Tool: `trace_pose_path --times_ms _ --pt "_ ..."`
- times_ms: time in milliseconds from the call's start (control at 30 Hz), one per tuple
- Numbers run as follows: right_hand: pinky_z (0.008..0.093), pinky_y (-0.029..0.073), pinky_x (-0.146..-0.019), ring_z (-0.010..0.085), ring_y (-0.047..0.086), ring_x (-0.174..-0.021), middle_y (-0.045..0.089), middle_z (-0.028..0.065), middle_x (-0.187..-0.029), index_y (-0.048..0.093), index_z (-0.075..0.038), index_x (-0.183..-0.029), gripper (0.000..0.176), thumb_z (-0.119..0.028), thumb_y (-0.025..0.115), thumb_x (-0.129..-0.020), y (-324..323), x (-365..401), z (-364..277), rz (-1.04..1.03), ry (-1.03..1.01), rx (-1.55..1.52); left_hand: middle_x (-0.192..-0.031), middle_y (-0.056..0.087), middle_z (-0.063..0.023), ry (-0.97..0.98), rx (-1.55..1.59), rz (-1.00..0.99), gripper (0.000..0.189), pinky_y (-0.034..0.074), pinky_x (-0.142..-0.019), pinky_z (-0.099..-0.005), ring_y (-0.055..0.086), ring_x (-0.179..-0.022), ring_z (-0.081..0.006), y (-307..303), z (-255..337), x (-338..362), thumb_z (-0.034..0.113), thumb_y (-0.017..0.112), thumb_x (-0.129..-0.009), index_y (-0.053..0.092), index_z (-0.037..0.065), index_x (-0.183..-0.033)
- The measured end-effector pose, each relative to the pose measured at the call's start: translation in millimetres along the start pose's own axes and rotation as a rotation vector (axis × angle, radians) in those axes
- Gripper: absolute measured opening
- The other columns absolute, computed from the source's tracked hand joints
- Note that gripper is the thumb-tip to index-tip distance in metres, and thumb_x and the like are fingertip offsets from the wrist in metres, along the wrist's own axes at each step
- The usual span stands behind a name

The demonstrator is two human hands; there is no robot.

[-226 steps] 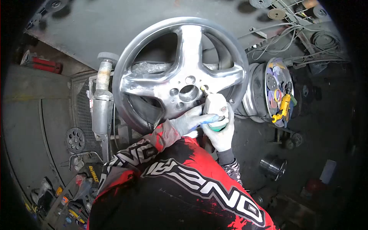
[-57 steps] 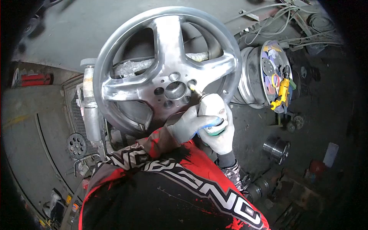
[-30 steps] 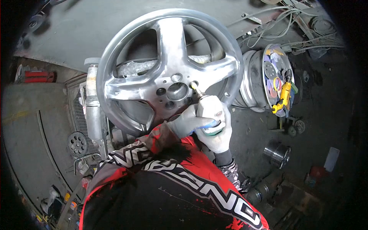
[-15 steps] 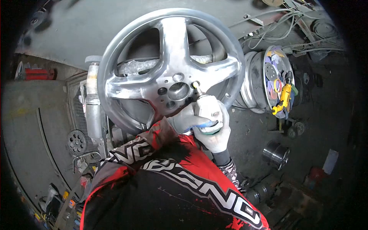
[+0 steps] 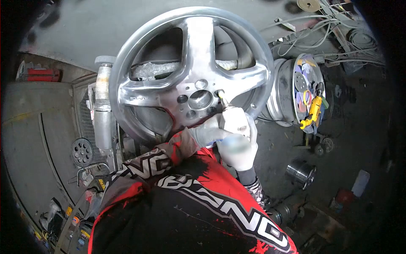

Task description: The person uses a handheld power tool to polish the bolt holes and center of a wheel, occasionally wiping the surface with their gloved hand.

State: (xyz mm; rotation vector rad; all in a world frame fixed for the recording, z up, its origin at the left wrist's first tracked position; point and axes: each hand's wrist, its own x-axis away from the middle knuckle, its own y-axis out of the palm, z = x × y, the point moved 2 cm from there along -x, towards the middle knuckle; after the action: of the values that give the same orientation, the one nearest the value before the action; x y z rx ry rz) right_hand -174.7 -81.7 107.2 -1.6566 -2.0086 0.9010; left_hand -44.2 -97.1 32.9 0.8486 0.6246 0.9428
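A bare-metal alloy wheel (image 5: 201, 38) with broad spokes faces me. A die grinder (image 5: 234, 120) points up at it, its slim shank ending in a small pale tip right at the lug hole (image 5: 219, 93) on the upper right of the centre bore. My gloved left hand (image 5: 208, 132) wraps the grinder's body from the left. Around its rear and right side closes my gloved right hand (image 5: 243, 154). The grinder's back end is smeared and partly covered by the fingers.
To the right, another wheel rim (image 5: 287, 91) holds sanding discs and a yellow angled power tool (image 5: 314, 111). A smaller rim (image 5: 301, 172) lies on the floor. Cables (image 5: 334, 29) tangle at upper right. A metal cylinder (image 5: 103, 129) stands left of the wheel.
My view has shifted slightly, so the wheel and hands appear a little to the right. The grinder's tip stays at the same lug hole, and its back end is now blurred.
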Motion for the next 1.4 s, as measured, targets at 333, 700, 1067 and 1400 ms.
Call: trace_pose_path --times_ms 333,700,1067,1400 --pt "0.0412 0.058 -0.087 0.0324 0.068 -0.108 0.065 0.021 -0.12 0.04 -0.007 -0.142 0.094 -0.022 0.089 -0.064 3.5 -2.4 -6.8 0.0 0.038 -0.003 -0.121 0.062 -0.006 -0.039 0.135 0.097 0.052 0.047 -0.101 -0.0314 0.059 -0.114 -0.0153 -1.4 -5.3 4.2 0.004 0.07 -0.083 0.05 0.003 -0.132" --pt "0.0401 0.057 -0.089 0.0305 0.069 -0.107 0.066 0.0199 -0.117 0.04 -0.009 -0.143 0.093 -0.021 0.089 -0.065 0.8 -5.9 -15.2 -0.031 0.095 -0.017 -0.118 0.065 -0.0056 -0.017 0.133 0.113 0.048 0.048 -0.098 -0.03 0.059 -0.114 -0.0154 2.7 4.0 3.1 0.004 0.067 -0.084 0.052 0.003 -0.13" --pt "0.0393 0.057 -0.088 0.0288 0.069 -0.106 0.066 0.0186 -0.118 0.039 -0.011 -0.143 0.091 -0.018 0.087 -0.066 -3.3 -2.3 -26.0 -0.028 0.074 -0.072 -0.124 0.06 -0.0079 -0.06 0.066 0.115 0.05 0.047 -0.102 -0.0332 0.058 -0.119 -0.019 11.8 6.0 10.0 0.001 0.059 -0.088 0.047 0.004 -0.136" --pt "0.0376 0.056 -0.086 0.0252 0.069 -0.103 0.067 0.0159 -0.114 0.041 -0.011 -0.141 0.087 -0.017 0.085 -0.066 -5.9 -4.5 -28.7 -0.02 0.102 -0.07 -0.119 0.062 -0.0095 -0.098 0.078 0.163 0.036 0.047 -0.101 -0.0323 0.06 -0.116 -0.019 30.3 14.9 9.5 0.004 0.054 -0.092 0.054 0.0 -0.128"
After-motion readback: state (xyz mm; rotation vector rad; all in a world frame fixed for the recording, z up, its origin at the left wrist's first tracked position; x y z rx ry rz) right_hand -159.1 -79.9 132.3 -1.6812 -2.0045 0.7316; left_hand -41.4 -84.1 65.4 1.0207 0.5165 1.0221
